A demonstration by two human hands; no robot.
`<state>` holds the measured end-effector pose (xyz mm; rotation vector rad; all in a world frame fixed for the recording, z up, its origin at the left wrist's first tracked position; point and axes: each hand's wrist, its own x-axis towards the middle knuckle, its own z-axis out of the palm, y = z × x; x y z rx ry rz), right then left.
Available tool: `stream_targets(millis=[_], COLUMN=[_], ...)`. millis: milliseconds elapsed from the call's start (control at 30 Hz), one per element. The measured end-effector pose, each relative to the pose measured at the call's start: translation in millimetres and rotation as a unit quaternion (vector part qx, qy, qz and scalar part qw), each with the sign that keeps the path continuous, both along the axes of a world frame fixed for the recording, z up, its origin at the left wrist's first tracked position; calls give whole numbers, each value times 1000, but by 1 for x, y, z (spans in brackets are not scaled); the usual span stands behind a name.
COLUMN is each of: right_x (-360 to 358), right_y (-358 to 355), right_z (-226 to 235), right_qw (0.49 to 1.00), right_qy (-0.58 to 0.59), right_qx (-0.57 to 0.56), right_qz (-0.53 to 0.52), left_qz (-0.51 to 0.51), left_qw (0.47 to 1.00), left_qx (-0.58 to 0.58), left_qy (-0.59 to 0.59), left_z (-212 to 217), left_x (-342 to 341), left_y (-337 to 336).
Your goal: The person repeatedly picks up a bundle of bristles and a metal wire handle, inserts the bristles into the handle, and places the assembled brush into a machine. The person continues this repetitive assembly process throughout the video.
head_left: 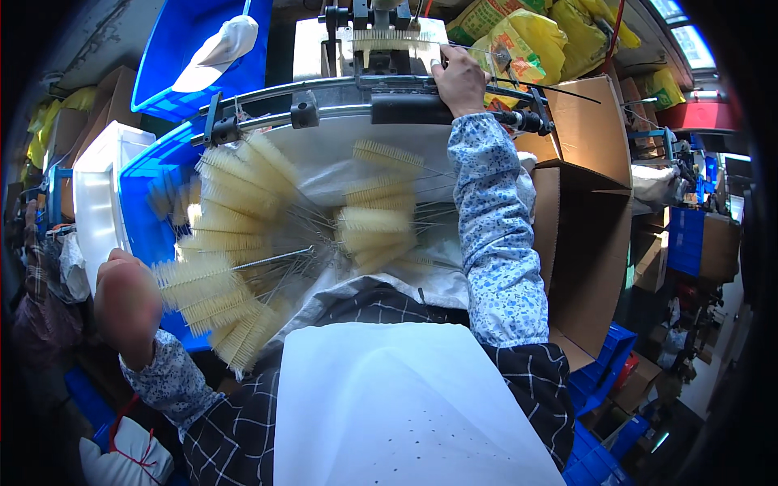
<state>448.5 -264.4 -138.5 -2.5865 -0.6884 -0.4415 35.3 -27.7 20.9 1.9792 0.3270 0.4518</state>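
Observation:
At the machine [381,61], my right hand [460,79] is closed at the right end of a pale-bristled brush [393,39]. That brush lies crosswise in the machine, its thin wire running past my fingers. Lower left, my left hand [130,300] is partly blurred, with fingers curled in. It is beside the bristled end of another brush [203,287], whose twisted wire stem points right; whether the two touch is hidden. Over my lap lie piles of similar brushes [243,190], [377,223], bristles outward and stems crossing in the middle.
Metal rails [340,113] with a black sleeve cross in front of me. Blue bins [138,194] and a white tub [97,186] stand left, a white cap [223,53] above. At right are an open cardboard box [587,243] and yellow bags [527,44].

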Motion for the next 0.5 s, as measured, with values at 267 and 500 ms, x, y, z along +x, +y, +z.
stream_targets(millis=[267,500], right_x=[29,36], right_y=[-36,-56], right_z=[-21,-1], right_qw=[1000,997], right_qy=[-14,38], right_qx=[13,-63], right_qz=[13,-2], left_qz=[-29,0], left_qw=[999,998], left_qx=[7,-5], left_qy=[-24,-58], left_z=[-11,-11], left_x=[3,-4], left_y=[9,15])
